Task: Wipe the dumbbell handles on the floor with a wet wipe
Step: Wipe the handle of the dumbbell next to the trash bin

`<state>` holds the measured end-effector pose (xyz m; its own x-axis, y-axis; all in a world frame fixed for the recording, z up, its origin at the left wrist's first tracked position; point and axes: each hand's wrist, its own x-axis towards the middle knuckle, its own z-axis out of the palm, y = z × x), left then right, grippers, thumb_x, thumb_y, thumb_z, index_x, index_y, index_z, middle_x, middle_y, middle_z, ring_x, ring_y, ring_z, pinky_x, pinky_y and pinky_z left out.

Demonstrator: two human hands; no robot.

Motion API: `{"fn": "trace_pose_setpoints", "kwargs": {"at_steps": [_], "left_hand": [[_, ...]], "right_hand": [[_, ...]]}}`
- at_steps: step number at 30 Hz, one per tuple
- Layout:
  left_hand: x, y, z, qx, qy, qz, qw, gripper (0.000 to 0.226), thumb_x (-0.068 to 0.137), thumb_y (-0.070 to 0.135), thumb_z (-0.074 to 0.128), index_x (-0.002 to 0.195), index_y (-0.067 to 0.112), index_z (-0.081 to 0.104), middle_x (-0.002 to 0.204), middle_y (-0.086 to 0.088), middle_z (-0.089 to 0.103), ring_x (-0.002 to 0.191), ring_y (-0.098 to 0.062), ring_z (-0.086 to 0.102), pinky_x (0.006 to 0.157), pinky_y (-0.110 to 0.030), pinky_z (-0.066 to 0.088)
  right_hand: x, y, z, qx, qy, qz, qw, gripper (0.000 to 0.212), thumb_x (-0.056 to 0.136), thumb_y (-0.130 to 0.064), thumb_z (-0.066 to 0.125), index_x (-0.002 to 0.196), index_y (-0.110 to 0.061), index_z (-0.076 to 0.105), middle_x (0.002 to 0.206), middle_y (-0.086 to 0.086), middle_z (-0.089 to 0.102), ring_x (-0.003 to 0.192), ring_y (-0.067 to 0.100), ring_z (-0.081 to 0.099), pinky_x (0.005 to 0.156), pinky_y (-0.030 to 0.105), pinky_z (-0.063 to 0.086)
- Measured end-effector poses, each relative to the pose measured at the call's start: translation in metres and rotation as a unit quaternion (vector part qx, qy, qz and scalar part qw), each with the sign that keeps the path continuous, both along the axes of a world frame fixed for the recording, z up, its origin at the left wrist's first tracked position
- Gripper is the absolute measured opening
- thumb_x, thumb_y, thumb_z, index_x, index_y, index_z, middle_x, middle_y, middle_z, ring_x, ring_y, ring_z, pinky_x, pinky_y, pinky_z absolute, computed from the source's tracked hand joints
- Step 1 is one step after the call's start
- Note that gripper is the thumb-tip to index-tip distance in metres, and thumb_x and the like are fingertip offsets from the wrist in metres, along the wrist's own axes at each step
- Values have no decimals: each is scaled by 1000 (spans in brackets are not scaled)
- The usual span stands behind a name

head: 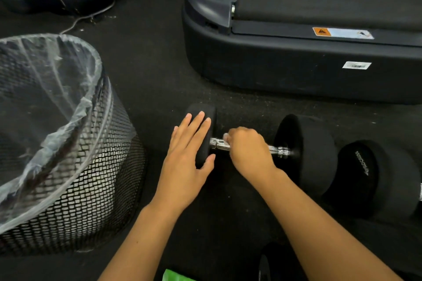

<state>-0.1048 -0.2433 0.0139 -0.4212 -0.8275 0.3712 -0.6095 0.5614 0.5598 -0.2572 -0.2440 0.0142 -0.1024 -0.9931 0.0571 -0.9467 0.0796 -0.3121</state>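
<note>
The dumbbell (262,146) lies on the floor (159,89). The left hand (186,162), fingers straight, steadies its near-left head; the right hand (247,150) is curled round the chrome handle (218,143), the wipe barely visible. Heavy, rigid, likely to roll. A treadmill base (296,70) sits beyond.

left hand (182,162) flat on dumbbell (306,153) end | right hand (249,150) grips handle (218,143)

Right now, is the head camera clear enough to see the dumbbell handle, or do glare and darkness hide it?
Head view: dim; the chrome handle glints either side of the right hand, which covers its middle; black weights merge with the dark floor; edges bow from the wide lens.
</note>
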Motion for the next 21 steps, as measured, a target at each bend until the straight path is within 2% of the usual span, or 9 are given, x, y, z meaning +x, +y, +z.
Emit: {"fn": "trace_pose_setpoints", "kwargs": {"at_steps": [4,9,11,14,15,18,19,21], "left_hand": [[-1,0,-1,4,12,3,1000,77,77,12,71,142,20,32,151,8,26,142,-6,10,116,-28,2],[0,1,-3,-3,10,3,1000,77,77,13,71,143,20,32,151,8,26,142,-7,10,116,-31,3],[-1,0,-3,-3,15,6,1000,77,77,12,71,142,20,33,151,7,27,142,-8,11,116,-32,5],[-1,-1,-2,2,20,6,1000,76,77,12,72,142,19,33,150,6,28,142,-8,11,116,-33,6],[0,0,-2,3,20,4,1000,76,77,12,72,142,19,33,150,7,28,142,-8,11,116,-33,6],[-1,0,-3,-1,18,2,1000,75,77,13,71,142,19,33,150,7,28,142,-8,11,116,-33,5],[-1,-1,-3,-2,19,3,1000,75,77,13,71,142,19,33,150,7,28,142,-8,11,117,-33,6],[-1,-2,-2,1,21,5,1000,75,77,12,71,142,19,34,150,7,28,142,-8,11,117,-32,6]], "right_hand": [[10,-1,2,10,15,47,999,23,93,-13,46,114,-12,56,107,7,57,98,24,56,77,32,43],[-8,-3,5,14,19,21,1000,20,97,-20,42,108,-13,56,98,6,61,91,26,60,71,34,47],[0,-4,8,25,20,48,998,26,94,-13,45,117,-12,55,106,7,61,98,27,59,80,38,48],[-5,9,6,26,3,94,995,36,91,-8,47,126,-13,52,119,5,59,109,23,56,90,35,44],[-10,11,4,20,-5,85,996,34,91,-9,48,124,-14,54,117,4,60,106,22,57,89,35,45],[-12,4,-2,2,-28,40,999,14,94,-14,48,100,-13,60,98,2,61,91,21,60,78,35,48],[-7,3,-2,1,-33,40,999,14,95,-16,47,99,-11,60,97,3,61,90,21,60,77,35,47],[1,9,-5,-18,-35,62,997,20,94,-13,49,110,-8,60,109,7,63,101,24,59,85,34,47]]}}
